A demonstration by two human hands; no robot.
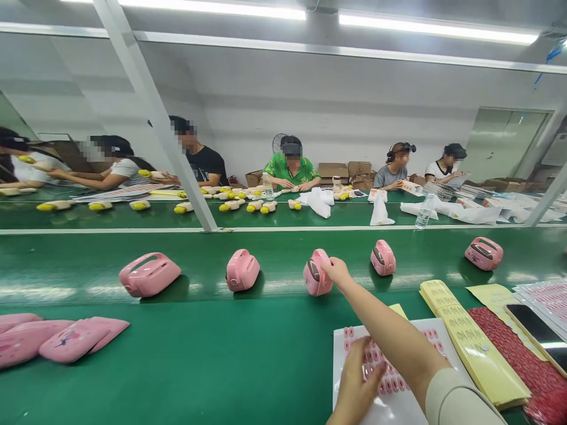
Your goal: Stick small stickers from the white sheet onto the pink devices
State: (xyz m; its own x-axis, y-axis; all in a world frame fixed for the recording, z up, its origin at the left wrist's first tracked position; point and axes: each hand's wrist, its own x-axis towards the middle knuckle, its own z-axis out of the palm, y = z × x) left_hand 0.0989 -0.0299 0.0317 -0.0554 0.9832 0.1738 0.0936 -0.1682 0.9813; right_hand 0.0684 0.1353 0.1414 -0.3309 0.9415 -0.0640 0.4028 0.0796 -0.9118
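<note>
My right hand [339, 273] is stretched forward, its fingers closed on the handle of a pink plastic device [318, 283]. That device stands on the green belt and has a dark window on one side. Below it, my left hand [358, 378] hovers at or on a white sheet of pink oval stickers [392, 385], thumb and fingers apart. Part of this sheet is hidden under my right forearm. More pink handled devices [243, 271] stand spaced along the belt to both sides, such as one at the left [150, 275] and one at the right [383, 258].
Pink pointed shells [80, 339] lie at the left. Yellow label strips [469, 342], a red patterned sheet [509, 354] and a phone [538, 330] lie at the right. Across the belt several people sit at a bench with yellow-tipped pieces [233, 205]. A white post [155, 112] slants upward.
</note>
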